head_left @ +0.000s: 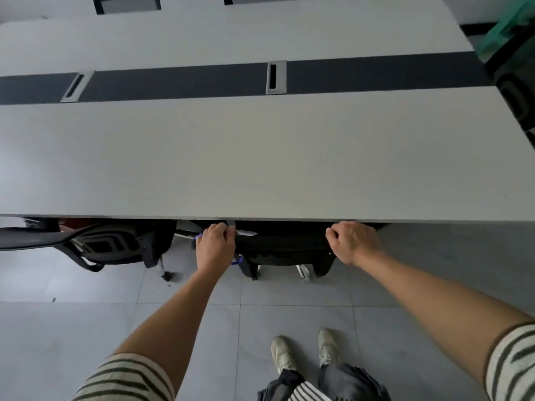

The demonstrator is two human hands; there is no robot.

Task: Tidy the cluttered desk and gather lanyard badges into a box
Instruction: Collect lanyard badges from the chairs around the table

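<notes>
Grey surface, near edge over a tucked-in chair. Right hand curls over the chair back, likely to shift it. Left hand grips there too, a blue lanyard looped in it. No box visible.

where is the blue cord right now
Head view, left of centre: the blue cord peeks out either side of the left hand, over the black chair tucked under the desk.

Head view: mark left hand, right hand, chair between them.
left hand (215,246), head view, back of the hand.
right hand (354,241), head view, back of the hand.
chair between them (286,246), head view, top of its backrest.
</notes>
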